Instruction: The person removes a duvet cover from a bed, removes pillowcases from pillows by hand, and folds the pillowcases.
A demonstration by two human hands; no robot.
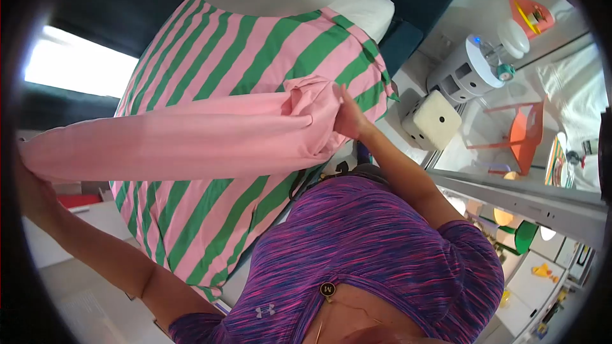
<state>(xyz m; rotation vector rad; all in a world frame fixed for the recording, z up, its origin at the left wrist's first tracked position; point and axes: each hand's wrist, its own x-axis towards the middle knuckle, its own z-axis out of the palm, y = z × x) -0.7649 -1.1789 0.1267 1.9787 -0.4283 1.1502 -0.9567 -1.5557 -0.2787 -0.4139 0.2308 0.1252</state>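
Observation:
A long piece of plain pink cloth [185,143] stretches between my two hands, above a bed. Whether it is a sheet or a pillowcase I cannot tell. My left hand [35,194] grips its far left end, partly lost in the dark rim of the view. At the other end, where the fabric bunches into folds, my right hand [349,116] is closed on it with some fingers hidden behind the cloth. Beneath lies a bedspread [197,229] with green and pink stripes, spread over the bed.
A white pillow [366,3] lies at the bed's top, beside a blurred grey patch. To the right stand a dice-shaped stool [433,121] and a round white cabinet [465,70]. Farther right is an orange chair [524,140]. Shelves with small objects are at lower right.

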